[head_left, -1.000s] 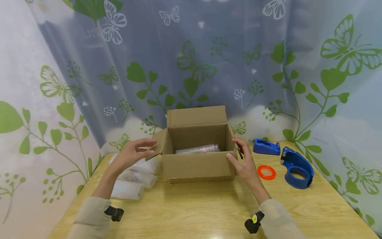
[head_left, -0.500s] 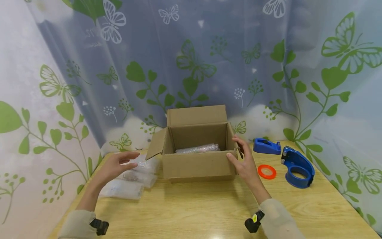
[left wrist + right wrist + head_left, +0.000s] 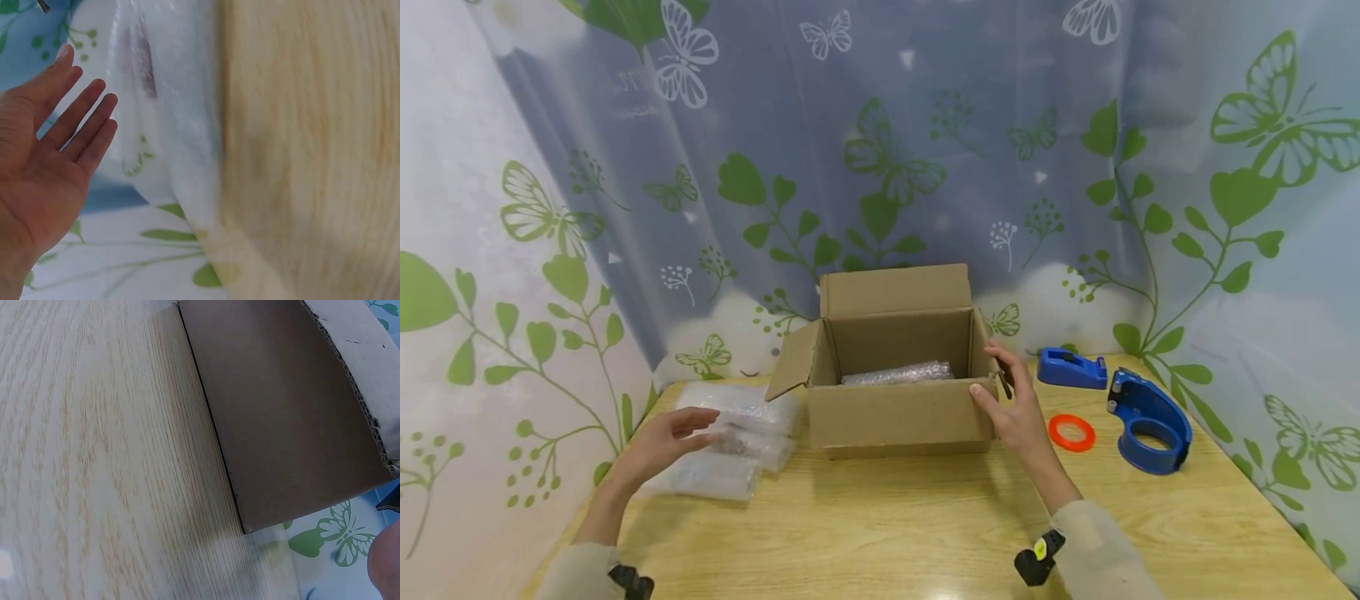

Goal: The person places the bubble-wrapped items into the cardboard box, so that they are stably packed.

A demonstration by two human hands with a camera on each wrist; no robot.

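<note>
Left grip (image 3: 658, 442) spread over bubble-wrap packs (image 3: 730, 450), right grip (image 3: 1011, 400) clasping cardboard box (image 3: 895, 408), wooden table (image 3: 925, 525), butterfly curtain (image 3: 880, 150)

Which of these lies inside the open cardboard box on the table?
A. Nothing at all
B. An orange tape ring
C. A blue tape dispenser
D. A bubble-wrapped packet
D: a bubble-wrapped packet lies on the floor of the cardboard box, while the orange tape ring and the blue tape dispenser sit on the table to the box's right.
</note>
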